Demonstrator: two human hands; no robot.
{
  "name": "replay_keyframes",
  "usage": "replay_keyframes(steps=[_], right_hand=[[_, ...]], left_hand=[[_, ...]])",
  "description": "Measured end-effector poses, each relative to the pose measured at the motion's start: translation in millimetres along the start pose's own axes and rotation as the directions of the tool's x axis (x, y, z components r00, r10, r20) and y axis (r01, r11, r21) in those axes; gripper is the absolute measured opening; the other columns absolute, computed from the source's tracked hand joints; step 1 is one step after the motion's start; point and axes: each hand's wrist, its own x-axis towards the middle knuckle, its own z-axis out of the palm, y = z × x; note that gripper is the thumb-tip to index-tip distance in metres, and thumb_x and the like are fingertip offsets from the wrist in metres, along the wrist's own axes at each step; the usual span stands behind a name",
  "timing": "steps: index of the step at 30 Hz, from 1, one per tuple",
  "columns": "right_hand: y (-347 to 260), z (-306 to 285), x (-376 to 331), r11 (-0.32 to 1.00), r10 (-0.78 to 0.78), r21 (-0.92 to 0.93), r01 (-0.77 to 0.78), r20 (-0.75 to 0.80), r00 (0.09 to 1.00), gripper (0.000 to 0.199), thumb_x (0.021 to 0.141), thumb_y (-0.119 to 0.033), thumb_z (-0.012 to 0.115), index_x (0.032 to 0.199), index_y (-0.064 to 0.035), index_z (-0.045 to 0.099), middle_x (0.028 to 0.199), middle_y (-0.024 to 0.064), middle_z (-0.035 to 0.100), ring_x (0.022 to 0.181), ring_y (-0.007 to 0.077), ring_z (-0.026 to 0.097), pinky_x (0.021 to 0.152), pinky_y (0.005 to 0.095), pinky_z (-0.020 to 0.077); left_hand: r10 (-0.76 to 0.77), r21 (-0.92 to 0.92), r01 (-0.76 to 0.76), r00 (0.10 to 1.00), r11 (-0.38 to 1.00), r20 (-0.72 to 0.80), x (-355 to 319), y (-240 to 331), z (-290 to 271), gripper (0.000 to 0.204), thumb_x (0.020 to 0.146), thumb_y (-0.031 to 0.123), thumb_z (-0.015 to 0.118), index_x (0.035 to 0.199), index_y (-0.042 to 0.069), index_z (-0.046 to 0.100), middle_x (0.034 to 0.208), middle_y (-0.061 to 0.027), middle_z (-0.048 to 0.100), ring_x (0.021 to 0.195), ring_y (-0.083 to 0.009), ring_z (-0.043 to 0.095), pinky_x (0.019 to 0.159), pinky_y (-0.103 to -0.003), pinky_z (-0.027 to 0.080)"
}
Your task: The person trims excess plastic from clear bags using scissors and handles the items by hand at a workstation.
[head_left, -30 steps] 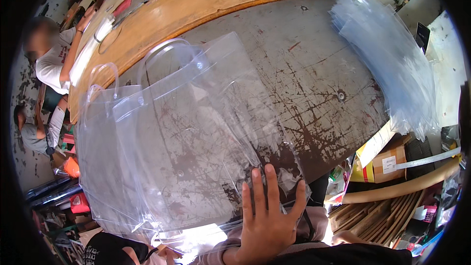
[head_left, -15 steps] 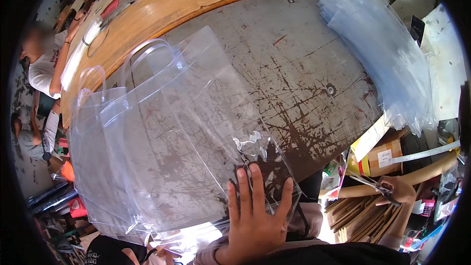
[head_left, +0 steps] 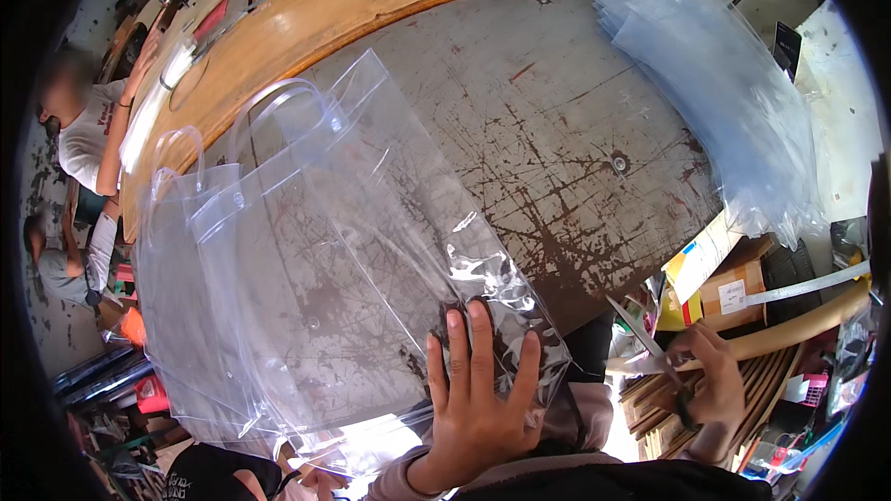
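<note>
My left hand (head_left: 478,408) lies flat with fingers spread on the near right part of a clear plastic bag (head_left: 390,195), near the table's front edge. The bag has a looped clear handle at its far end, and wrinkles shine beside my fingertips. To its left lie more clear plastic bags (head_left: 190,288) with handles, overlapping it. My right hand (head_left: 713,376) is off the table at the right, closed round the handles of a pair of scissors (head_left: 640,329). The blades point up and left toward the table corner; they are apart from the bag.
A pile of bluish clear plastic bags (head_left: 733,111) hangs over the table's right end. The scratched grey table (head_left: 548,130) has a wooden board (head_left: 306,9) along its far side. Right below stand a cardboard box (head_left: 729,292) and stacked brown strips (head_left: 659,399). Two people are at left.
My right hand has moved left with the scissors, bringing the blades closer to the table corner. My left hand and the bag edge under it have shifted slightly.
</note>
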Motion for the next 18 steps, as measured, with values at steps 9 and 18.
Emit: replay_keyframes(steps=[9,18], right_hand=[[-43.0,67.6,23.4,0.997,0.076,0.018,-0.073,-0.239,0.968,0.045,0.058,-0.014,0.082,0.094,-0.0033,0.058,0.081,0.0098,0.055,0.068,0.0235,0.056,0.059,0.0318,0.0457],[-43.3,58.9,31.8,0.996,0.010,-0.087,-0.031,-0.232,0.973,0.046,0.059,-0.022,0.082,0.095,-0.0053,0.059,0.069,0.0069,0.051,0.064,0.0253,0.050,0.054,0.0356,0.0401]], left_hand=[[-0.022,-0.017,0.023,0.998,1.000,0.060,3.6,3.8,-0.9,0.060,0.061,0.023,0.060,0.118,0.006,0.058,0.136,-0.0400,0.029,0.128,-0.0546,0.029,0.101,-0.064,0.022],[-0.050,0.072,0.045,0.997,0.996,0.067,1.1,3.1,0.6,0.056,0.068,0.036,0.055,0.121,0.016,0.058,0.135,-0.0354,0.036,0.127,-0.0496,0.035,0.102,-0.061,0.026]])
